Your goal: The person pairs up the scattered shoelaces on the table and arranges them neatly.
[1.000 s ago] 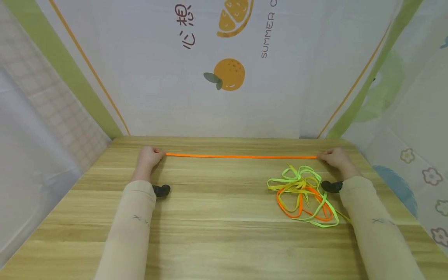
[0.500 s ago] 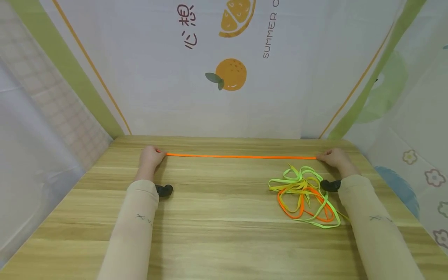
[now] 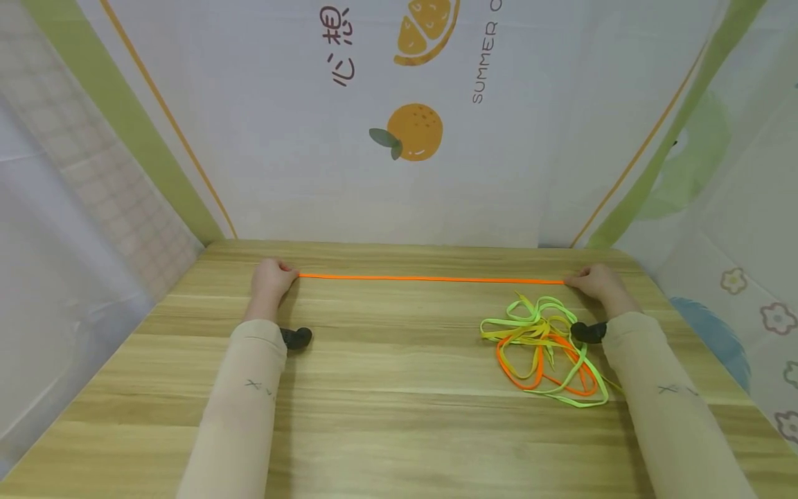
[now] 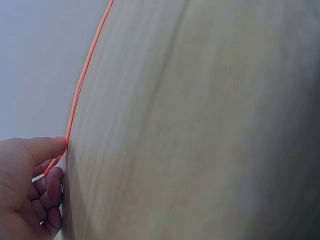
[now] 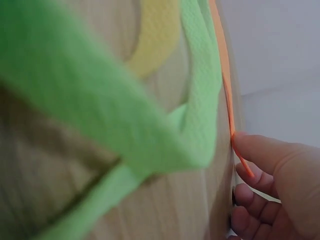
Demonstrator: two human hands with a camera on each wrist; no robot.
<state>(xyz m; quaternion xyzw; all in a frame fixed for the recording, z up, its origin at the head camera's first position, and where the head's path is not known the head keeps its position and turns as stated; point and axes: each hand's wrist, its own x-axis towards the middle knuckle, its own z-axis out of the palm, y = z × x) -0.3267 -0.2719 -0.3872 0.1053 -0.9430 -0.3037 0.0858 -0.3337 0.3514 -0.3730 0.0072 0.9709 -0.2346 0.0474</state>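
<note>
An orange shoelace runs straight and taut from side to side near the far edge of the table. My left hand pinches its left end between thumb and finger. At the other end my right hand pinches it the same way. In the left wrist view the thumb presses the orange shoelace, and a short tail lies over the curled fingers. A short tail of the shoelace also passes below the right thumb in the right wrist view.
A loose tangle of green, yellow and orange shoelaces lies on the wooden table, just left of my right wrist. A printed white cloth hangs behind the table's far edge. Black wrist cameras sit on both wrists.
The view has shifted slightly. Both hands keep their pinch on the orange shoelace, which stays stretched in nearly the same place. The tangle has not moved.
</note>
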